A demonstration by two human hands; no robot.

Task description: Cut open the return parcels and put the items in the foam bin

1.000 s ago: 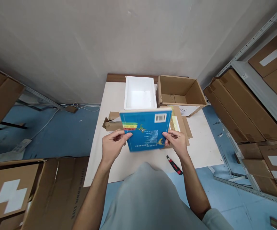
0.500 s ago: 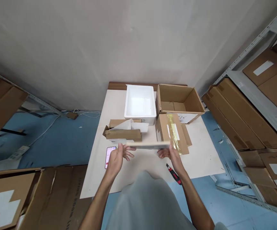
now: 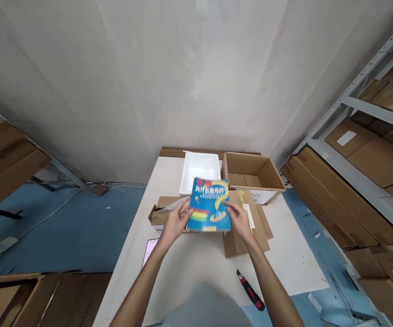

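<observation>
A blue picture book (image 3: 208,205) with a rainbow, a ringed planet and a yellow moon shape on its cover is held up above the table, cover toward me. My left hand (image 3: 176,221) grips its left edge, thumb on the front. My right hand (image 3: 239,219) pinches the right edge. Behind the book it partly hides a white foam box (image 3: 201,165) and a small opened carton (image 3: 159,218) with white paper in it. To the right lies a flattened-looking taped carton (image 3: 246,240), close to my right hand.
An open cardboard box (image 3: 254,175) stands at the table's back right. A red and black utility knife (image 3: 250,289) lies near the front edge, and a phone (image 3: 149,250) lies at the left. Shelves with cartons (image 3: 376,150) line the right side; more cartons (image 3: 9,159) are at left.
The book has been raised and tilted from edge-on so its blue cover now faces me. Both hands moved with it, keeping hold. The view has tipped upward.
</observation>
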